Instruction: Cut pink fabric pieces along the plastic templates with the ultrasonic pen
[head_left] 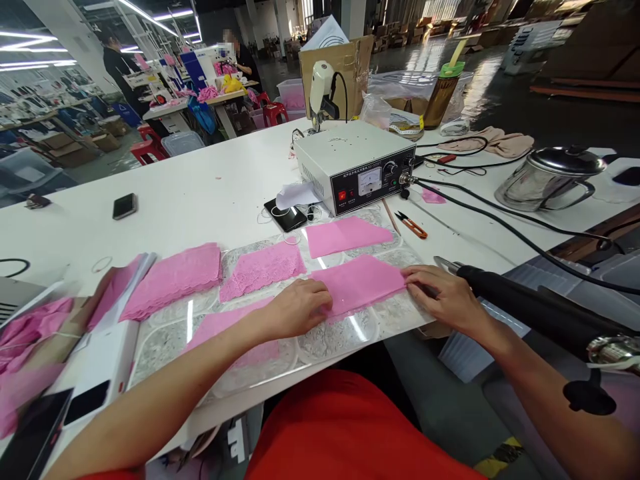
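A flat pink fabric piece lies on the glossy marble-patterned mat. At its left end my left hand has its fingers curled together on the fabric's edge. My right hand pinches the right end between thumb and fingers. Just behind lies another smooth pink piece. To the left are a lace pink piece and a thick stack of pink lace pieces. One more pink piece is partly covered by my left forearm.
A grey control box with cables stands behind the mat. Orange-handled snips, a phone and a glass pot lie around it. A black-handled tool hangs by my right forearm. People sit or stand far back left.
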### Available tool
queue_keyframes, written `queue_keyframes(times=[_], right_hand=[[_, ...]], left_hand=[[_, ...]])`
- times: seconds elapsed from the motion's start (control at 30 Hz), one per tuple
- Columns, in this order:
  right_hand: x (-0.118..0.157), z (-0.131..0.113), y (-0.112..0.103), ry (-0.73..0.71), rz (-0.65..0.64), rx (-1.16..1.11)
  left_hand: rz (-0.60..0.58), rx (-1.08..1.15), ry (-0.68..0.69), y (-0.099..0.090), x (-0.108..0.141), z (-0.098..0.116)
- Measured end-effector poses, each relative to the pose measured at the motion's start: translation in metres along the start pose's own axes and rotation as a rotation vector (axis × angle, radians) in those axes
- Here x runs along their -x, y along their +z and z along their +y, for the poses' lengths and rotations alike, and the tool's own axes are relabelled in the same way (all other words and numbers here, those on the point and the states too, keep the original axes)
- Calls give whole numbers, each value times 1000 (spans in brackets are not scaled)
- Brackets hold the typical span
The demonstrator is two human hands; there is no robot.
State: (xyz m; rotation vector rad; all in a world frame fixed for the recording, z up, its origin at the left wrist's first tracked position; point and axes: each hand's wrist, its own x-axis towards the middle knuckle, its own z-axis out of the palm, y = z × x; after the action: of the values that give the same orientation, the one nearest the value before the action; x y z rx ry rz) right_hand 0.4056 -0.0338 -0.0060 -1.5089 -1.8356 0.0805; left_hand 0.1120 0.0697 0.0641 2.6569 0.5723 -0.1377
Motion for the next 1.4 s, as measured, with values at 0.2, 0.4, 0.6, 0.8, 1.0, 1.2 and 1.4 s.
queue_keyframes(times=[0.2, 0.4, 0.6, 0.8, 1.0, 1.2, 1.4], right_hand=[[2, 4, 0, -17, -25, 18], [-5, -17, -5, -66, 42, 16], [-25, -80, 31, -223, 9, -1], [-32, -63, 43, -208, -47, 220], [-31, -31, 22, -94, 28, 391], [-64, -46, 38, -168, 161, 273], [-103, -132, 77, -524, 21, 68]], left_hand=[[42, 54, -31, 1, 0, 1], [135, 148, -128, -1, 1, -5], [192, 222, -169, 2, 3, -10], [219, 282, -208, 9, 6, -12], [265, 393, -201, 12, 7, -14], [298, 639, -224, 15, 6, -11], [393, 1124, -349, 12, 41, -25]])
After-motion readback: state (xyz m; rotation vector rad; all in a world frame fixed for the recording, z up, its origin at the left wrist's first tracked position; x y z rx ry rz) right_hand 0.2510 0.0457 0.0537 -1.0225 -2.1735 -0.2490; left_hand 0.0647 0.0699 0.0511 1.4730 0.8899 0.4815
